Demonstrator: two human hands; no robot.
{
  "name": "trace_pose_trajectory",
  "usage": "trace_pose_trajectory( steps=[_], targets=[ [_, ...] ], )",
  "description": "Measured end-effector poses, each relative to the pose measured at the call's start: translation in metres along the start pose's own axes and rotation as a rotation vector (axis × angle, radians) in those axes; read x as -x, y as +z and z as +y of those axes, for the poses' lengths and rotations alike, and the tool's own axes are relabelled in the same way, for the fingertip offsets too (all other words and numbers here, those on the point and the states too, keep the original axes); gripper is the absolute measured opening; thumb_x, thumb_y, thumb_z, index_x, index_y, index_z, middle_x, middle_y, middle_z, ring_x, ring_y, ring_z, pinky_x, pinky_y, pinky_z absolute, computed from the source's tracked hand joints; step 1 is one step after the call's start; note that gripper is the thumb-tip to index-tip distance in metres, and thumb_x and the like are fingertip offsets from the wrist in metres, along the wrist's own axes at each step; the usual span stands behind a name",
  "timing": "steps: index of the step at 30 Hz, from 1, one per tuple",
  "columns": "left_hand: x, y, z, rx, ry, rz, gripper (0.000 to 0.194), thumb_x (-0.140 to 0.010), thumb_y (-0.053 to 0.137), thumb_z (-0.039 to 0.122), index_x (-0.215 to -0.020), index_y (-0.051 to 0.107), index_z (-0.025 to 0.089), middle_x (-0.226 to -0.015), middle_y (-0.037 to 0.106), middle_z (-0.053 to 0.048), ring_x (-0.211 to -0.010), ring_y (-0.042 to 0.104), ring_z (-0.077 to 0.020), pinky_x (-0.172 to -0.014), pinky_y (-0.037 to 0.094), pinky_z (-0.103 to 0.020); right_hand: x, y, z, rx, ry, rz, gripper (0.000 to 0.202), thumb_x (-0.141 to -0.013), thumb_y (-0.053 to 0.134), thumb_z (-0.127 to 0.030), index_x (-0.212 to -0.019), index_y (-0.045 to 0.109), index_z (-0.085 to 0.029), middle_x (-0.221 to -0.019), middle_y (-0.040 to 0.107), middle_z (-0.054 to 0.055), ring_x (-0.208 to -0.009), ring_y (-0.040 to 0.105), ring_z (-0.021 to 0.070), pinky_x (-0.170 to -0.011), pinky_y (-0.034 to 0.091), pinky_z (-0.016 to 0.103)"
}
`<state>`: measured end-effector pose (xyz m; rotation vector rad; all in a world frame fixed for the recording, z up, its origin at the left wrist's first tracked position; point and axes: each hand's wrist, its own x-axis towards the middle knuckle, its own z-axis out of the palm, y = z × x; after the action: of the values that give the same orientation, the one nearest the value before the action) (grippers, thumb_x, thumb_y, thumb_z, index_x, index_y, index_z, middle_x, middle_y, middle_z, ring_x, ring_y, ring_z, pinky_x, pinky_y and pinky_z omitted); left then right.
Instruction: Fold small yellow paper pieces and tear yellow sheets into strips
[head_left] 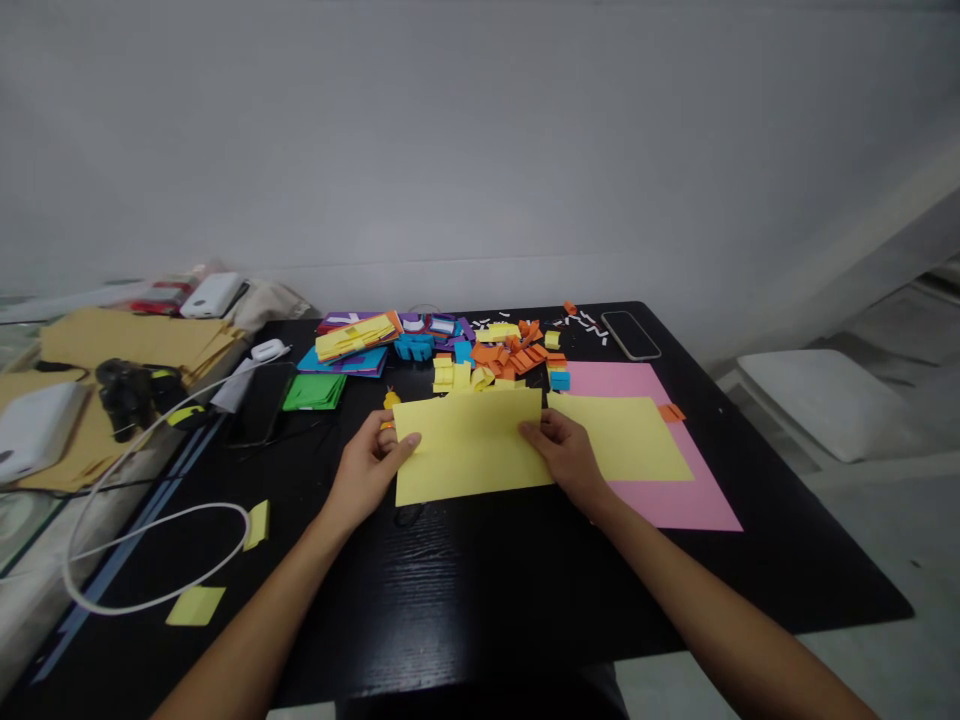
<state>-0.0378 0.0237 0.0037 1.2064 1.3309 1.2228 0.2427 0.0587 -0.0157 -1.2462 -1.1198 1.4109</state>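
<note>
A yellow sheet of paper (pixel 469 445) is held up above the black table, one side edge in each hand. My left hand (pixel 369 462) pinches its left edge, thumb on the near face. At the right edge, my right hand (pixel 568 452) grips the sheet, thumb in front. Just right of that hand, another yellow sheet (pixel 637 440) lies on a larger pink sheet (pixel 675 508). Behind the held paper are folded yellow paper pieces (pixel 450 374) and a heap of orange pieces (pixel 514 356). A small yellow object (pixel 391 397) sits near my left fingers.
Green paper (pixel 315 391) and a dark phone (pixel 262 400) lie left, a second phone (pixel 630 334) back right. A white cable (pixel 154 522) loops over the table's left side near yellow scraps (pixel 196 606). Brown envelopes (pixel 142 340) are at far left; a white stool (pixel 821 400) stands right.
</note>
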Motion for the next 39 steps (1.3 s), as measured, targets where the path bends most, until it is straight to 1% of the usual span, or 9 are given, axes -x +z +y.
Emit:
trace_pose_trajectory(
  steps=[5, 10, 14, 17, 22, 27, 31, 34, 39],
  targets=[
    [-0.001, -0.003, -0.006, -0.059, -0.005, -0.005, 0.05, -0.081, 0.08, 0.043, -0.117, 0.052, 0.023, -0.063, 0.062, 0.007, -0.055, 0.06, -0.0149, -0.053, 0.045, -0.023, 0.002, 0.002, 0.0, 0.008, -0.052, 0.023, 0.045, -0.071, 0.085, -0.057, -0.091, 0.061, -0.023, -0.078, 0.075, 0.004, -0.071, 0.07, 0.025, -0.064, 0.054, 0.035],
    [0.001, 0.0, -0.004, -0.037, 0.062, 0.052, 0.051, -0.082, 0.079, 0.041, -0.117, 0.045, 0.024, -0.061, 0.06, 0.009, -0.052, 0.057, -0.0127, -0.053, 0.043, -0.021, 0.005, 0.004, 0.001, -0.009, -0.114, 0.081, 0.056, -0.073, 0.084, -0.055, -0.102, 0.043, -0.028, -0.067, 0.067, -0.006, -0.055, 0.062, 0.0176, -0.052, 0.047, 0.027],
    [0.002, 0.001, 0.0, -0.071, 0.141, 0.084, 0.034, -0.084, 0.077, 0.042, -0.099, 0.054, 0.022, -0.061, 0.057, 0.008, -0.053, 0.051, -0.0103, -0.054, 0.04, -0.02, 0.005, 0.002, 0.002, 0.175, -0.254, 0.082, 0.033, -0.082, 0.076, -0.05, -0.091, 0.057, -0.024, -0.058, 0.054, -0.007, -0.05, 0.049, 0.0121, -0.048, 0.037, 0.023],
    [0.002, 0.0, 0.002, -0.152, 0.168, 0.048, 0.028, -0.084, 0.077, 0.043, -0.086, 0.066, 0.018, -0.07, 0.058, 0.003, -0.061, 0.05, -0.0104, -0.058, 0.038, -0.022, 0.005, 0.0, 0.0, 0.222, -0.247, 0.039, 0.029, -0.077, 0.08, -0.047, -0.086, 0.069, -0.021, -0.067, 0.063, -0.001, -0.058, 0.054, 0.014, -0.053, 0.042, 0.025],
    [0.003, -0.001, 0.003, -0.185, 0.126, 0.014, 0.03, -0.073, 0.086, 0.039, -0.094, 0.078, 0.019, -0.058, 0.038, 0.007, -0.055, 0.034, -0.0094, -0.052, 0.027, -0.022, 0.006, -0.002, -0.005, 0.14, -0.097, -0.035, 0.037, -0.064, 0.09, -0.043, -0.09, 0.078, -0.02, -0.078, 0.074, 0.003, -0.07, 0.067, 0.02, -0.062, 0.052, 0.03],
    [0.003, -0.002, 0.001, -0.135, 0.136, 0.054, 0.032, -0.07, 0.088, 0.035, -0.098, 0.082, 0.02, -0.06, 0.045, 0.005, -0.056, 0.037, -0.0095, -0.053, 0.03, -0.023, 0.005, -0.003, -0.006, 0.134, -0.125, 0.024, 0.04, -0.06, 0.093, -0.04, -0.093, 0.083, -0.02, -0.079, 0.076, 0.003, -0.071, 0.067, 0.0192, -0.066, 0.054, 0.031],
    [0.004, -0.003, 0.002, -0.188, 0.255, 0.105, 0.028, -0.072, 0.089, 0.032, -0.097, 0.084, 0.023, -0.068, 0.058, 0.002, -0.061, 0.047, -0.0105, -0.056, 0.037, -0.023, 0.006, -0.004, -0.006, 0.189, -0.175, 0.078, 0.039, -0.06, 0.093, -0.041, -0.091, 0.084, -0.019, -0.075, 0.076, 0.003, -0.067, 0.063, 0.0177, -0.062, 0.051, 0.03],
    [0.005, -0.005, 0.004, -0.276, 0.389, 0.078, 0.017, -0.079, 0.086, 0.029, -0.096, 0.084, 0.026, -0.082, 0.068, -0.001, -0.073, 0.059, -0.0131, -0.064, 0.046, -0.025, 0.006, -0.005, -0.005, 0.198, -0.211, 0.078, 0.036, -0.062, 0.092, -0.043, -0.09, 0.084, -0.02, -0.077, 0.076, 0.004, -0.07, 0.065, 0.0192, -0.065, 0.053, 0.032],
    [0.006, -0.008, 0.007, -0.375, 0.593, 0.101, 0.009, -0.083, 0.083, 0.024, -0.092, 0.084, 0.027, -0.088, 0.062, -0.001, -0.082, 0.061, -0.0146, -0.072, 0.052, -0.026, 0.002, -0.009, -0.004, 0.337, -0.436, 0.095, 0.027, -0.076, 0.085, -0.048, -0.084, 0.082, -0.022, -0.094, 0.071, 0.008, -0.091, 0.069, 0.0244, -0.081, 0.058, 0.039]
  ],
)
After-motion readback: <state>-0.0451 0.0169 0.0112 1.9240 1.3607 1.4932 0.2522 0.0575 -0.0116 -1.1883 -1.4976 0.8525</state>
